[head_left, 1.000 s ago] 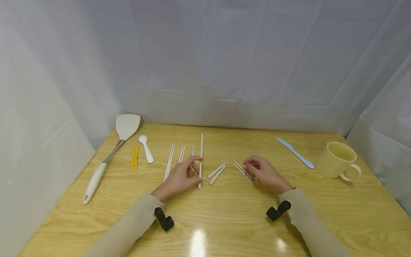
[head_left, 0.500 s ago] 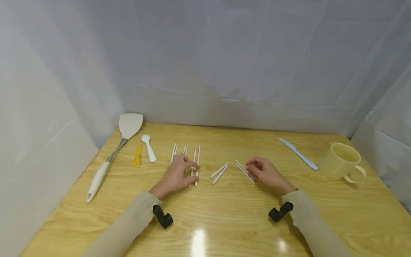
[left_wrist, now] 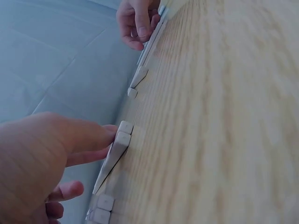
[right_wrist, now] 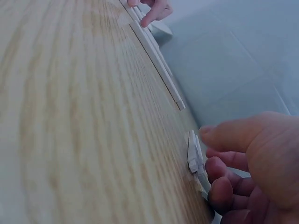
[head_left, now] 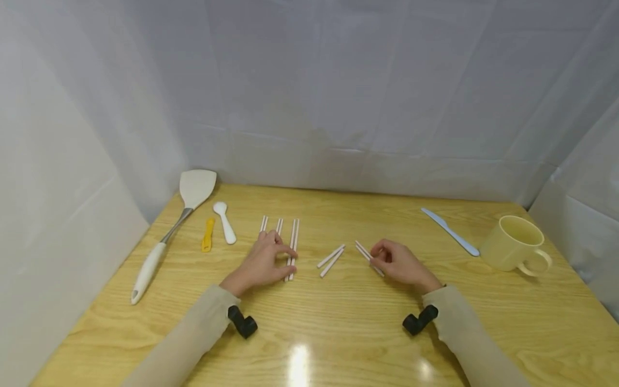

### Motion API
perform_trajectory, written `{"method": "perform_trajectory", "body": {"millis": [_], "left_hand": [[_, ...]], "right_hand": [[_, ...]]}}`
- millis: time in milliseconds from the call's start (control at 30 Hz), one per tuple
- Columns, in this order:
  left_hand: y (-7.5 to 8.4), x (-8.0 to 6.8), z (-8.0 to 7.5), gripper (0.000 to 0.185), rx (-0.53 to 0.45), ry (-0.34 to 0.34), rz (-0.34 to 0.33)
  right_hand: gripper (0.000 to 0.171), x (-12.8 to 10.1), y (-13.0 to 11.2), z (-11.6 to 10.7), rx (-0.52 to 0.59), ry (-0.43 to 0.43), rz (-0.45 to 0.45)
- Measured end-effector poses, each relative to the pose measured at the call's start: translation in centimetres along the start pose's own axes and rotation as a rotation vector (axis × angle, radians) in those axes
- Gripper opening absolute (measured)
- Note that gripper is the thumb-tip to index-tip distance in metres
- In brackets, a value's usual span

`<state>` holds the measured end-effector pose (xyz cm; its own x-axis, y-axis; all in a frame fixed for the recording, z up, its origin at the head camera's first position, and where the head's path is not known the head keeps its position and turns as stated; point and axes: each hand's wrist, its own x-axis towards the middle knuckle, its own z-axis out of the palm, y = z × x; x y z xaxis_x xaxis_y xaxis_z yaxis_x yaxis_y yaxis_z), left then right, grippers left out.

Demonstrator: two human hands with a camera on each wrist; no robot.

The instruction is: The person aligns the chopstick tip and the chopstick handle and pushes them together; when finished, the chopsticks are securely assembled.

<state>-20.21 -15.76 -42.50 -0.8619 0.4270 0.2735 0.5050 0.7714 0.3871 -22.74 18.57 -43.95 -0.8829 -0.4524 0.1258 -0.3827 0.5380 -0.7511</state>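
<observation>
White chopsticks lie on the wooden table. With thumb and forefinger spaced along their near part, my left hand [head_left: 263, 260] touches a close-set pair of chopsticks [head_left: 296, 234]. Its other fingers partly cover two more pairs to the left. In the left wrist view the thumb rests at the square ends of the touched chopsticks [left_wrist: 122, 140]. My right hand [head_left: 399, 261] is loosely curled beside a slanted pair of chopsticks [head_left: 364, 251]. A gap shows between its thumb and fingers in the right wrist view. Between the hands, two chopsticks [head_left: 332, 261] lie in a narrow V.
At left lie a white-handled spatula [head_left: 150, 269], a small yellow utensil [head_left: 207, 236] and a white spoon [head_left: 225, 226]. On the right are a light blue knife [head_left: 451, 232] and a yellow mug [head_left: 508, 247]. A pale curtain [head_left: 362, 107] hangs behind the table.
My left hand has moved one chopstick leftward and toward me, from standing apart to lying close beside another. The right hand has stayed almost still, its thumb and fingers drawing slightly closer.
</observation>
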Motion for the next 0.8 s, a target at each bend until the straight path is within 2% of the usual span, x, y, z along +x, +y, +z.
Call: {"method": "perform_trajectory", "body": {"millis": [367, 600, 800], "left_hand": [[-0.1, -0.3, -0.5, 0.021, 0.005, 0.014, 0.007], [0.4, 0.0, -0.1, 0.018, -0.086, 0.051, -0.024], [1.7, 0.6, 0.8, 0.02, -0.144, 0.052, -0.022]], "right_hand": [[0.013, -0.2, -0.4, -0.3, -0.09, -0.022, 0.021], [0.014, -0.1, -0.4, -0.2, -0.145, -0.011, 0.022], [0.014, 0.0, -0.6, -0.1, -0.19, -0.001, 0.035]]}}
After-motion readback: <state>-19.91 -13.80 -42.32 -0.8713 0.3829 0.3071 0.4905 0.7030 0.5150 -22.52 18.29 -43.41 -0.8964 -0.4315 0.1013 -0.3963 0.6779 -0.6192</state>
